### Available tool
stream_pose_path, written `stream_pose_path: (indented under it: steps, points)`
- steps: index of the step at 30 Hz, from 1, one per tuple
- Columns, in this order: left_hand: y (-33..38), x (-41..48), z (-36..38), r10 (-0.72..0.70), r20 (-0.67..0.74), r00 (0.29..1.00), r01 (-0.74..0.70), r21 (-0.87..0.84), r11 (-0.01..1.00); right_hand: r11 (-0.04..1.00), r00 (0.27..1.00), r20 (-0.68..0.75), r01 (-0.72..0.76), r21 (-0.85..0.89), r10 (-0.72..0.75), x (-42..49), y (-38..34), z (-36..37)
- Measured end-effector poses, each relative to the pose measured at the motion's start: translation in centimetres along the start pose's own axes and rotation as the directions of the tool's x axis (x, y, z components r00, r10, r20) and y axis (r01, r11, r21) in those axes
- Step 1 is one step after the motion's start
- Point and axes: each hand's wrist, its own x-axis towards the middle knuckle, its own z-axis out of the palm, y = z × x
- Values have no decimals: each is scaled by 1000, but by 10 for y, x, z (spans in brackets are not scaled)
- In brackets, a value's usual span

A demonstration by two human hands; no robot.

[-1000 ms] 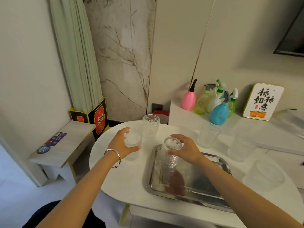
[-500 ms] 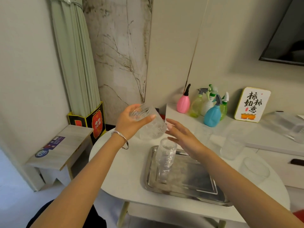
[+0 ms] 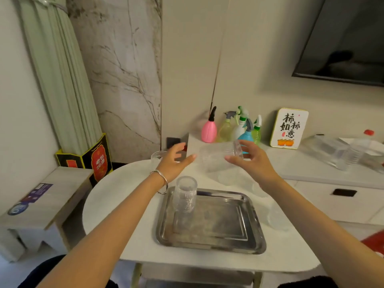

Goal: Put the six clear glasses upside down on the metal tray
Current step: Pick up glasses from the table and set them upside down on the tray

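Note:
A metal tray (image 3: 209, 244) lies on the white round table (image 3: 116, 200). One clear glass (image 3: 185, 196) stands upside down in the tray's far left corner. My right hand (image 3: 252, 163) holds a second clear glass (image 3: 216, 160) on its side in the air above the table's far part. My left hand (image 3: 173, 163) hovers open just left of that glass, fingertips near its rim. Another glass (image 3: 157, 156) stands on the table behind my left hand. Faint clear glasses sit right of the tray, one (image 3: 228, 177) under the held glass and one (image 3: 277, 217) by the tray's right edge.
Several coloured spray bottles (image 3: 232, 127) and a small sign (image 3: 288, 127) stand on the white counter behind the table. Clear plastic containers (image 3: 340, 152) lie at the counter's right. A low wooden stool (image 3: 47, 196) sits left of the table.
The glass that my left hand lifted has passed to my right hand and moved right. My left hand has opened. My right hand left the glass on the tray.

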Motion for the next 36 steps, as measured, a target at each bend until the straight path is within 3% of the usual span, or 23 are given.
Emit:
stream_pose_path:
  steps: [3, 7, 10, 18, 36]
  points:
    - [-37, 0, 9, -79, 47, 996, 72, 143, 987, 959, 995, 84, 69, -274, -48, 3, 27, -5]
    - [-64, -2, 22, -220, 154, 963, 180, 238, 955, 900, 975, 220, 94, -426, 2, 4, 56, 10]
    - [-74, -3, 27, -254, 152, 955, 205, 279, 938, 866, 959, 282, 116, -487, 30, 5, 70, 22]
    - [-79, -4, 26, -223, 154, 963, 179, 259, 949, 835, 927, 369, 148, -530, 71, 8, 87, 45]
    - [-86, -1, 28, -161, 177, 971, 119, 225, 967, 851, 921, 386, 168, -498, 44, 9, 96, 57]
